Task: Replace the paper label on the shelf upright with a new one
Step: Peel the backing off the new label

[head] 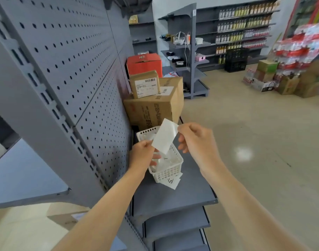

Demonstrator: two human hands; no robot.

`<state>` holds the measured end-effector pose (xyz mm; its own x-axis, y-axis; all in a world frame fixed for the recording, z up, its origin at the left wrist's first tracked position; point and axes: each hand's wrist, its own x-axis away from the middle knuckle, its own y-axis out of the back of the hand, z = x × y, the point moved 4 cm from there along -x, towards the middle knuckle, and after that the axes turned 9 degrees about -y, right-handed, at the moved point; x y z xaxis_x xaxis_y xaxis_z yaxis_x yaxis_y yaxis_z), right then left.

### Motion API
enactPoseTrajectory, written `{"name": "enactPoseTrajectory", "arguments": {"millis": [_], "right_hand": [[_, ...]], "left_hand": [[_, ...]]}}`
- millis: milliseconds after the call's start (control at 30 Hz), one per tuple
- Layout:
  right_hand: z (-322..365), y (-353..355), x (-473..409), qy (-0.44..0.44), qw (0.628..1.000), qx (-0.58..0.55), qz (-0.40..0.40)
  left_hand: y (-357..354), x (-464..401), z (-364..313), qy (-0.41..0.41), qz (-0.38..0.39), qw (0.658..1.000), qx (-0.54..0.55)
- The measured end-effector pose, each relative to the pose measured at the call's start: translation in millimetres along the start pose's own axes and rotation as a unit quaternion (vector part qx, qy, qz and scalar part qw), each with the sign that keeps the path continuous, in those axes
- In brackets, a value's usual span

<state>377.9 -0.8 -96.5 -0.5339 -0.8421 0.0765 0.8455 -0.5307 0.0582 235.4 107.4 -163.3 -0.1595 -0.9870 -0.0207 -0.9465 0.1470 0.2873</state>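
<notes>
A blank white paper label (pixel 164 136) is held between both hands above a small white plastic basket (pixel 170 172). My left hand (pixel 143 155) pinches its lower left corner. My right hand (pixel 195 137) pinches its upper right edge. The basket stands on a grey shelf (pixel 173 198) and holds more white paper. A printed label (pixel 171 182) lies half under the basket's near end. The slotted grey shelf upright (pixel 46 104) runs diagonally on the left; I see no label on it.
Stacked cardboard boxes (pixel 155 107) and a red box (pixel 144 63) stand on the shelf behind the basket. A perforated grey back panel (pixel 79 57) fills the left. Across the tan floor (pixel 254 142) are stocked shelves (pixel 243 28) and piled goods (pixel 300 60).
</notes>
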Motion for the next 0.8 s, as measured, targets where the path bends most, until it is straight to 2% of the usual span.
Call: {"name": "enactPoseTrajectory", "arguments": {"millis": [133,333,467,633,800], "right_hand": [[0.1,4.3,-10.2,-0.005,1.0,0.019,-0.006],[5.7,2.8,-20.6,-0.008,1.0,0.021,-0.011],[5.6,-2.7,-19.7,0.002,1.0,0.027,-0.003],[5.8,-4.4,-16.2,0.007,0.999,0.035,-0.003],[17.4,8.6,-10.2,0.044,0.997,0.044,-0.053]], "left_hand": [[-3.5,-17.8,12.4,0.024,-0.009,1.0,-0.018],[1.9,-21.9,3.9,-0.028,-0.006,0.995,-0.092],[9.8,-18.6,-3.2,-0.041,-0.059,0.995,-0.067],[8.3,-15.3,-12.6,-0.061,-0.058,0.996,-0.02],[10.7,-1.7,-42.4,-0.095,-0.107,0.989,0.048]]}}
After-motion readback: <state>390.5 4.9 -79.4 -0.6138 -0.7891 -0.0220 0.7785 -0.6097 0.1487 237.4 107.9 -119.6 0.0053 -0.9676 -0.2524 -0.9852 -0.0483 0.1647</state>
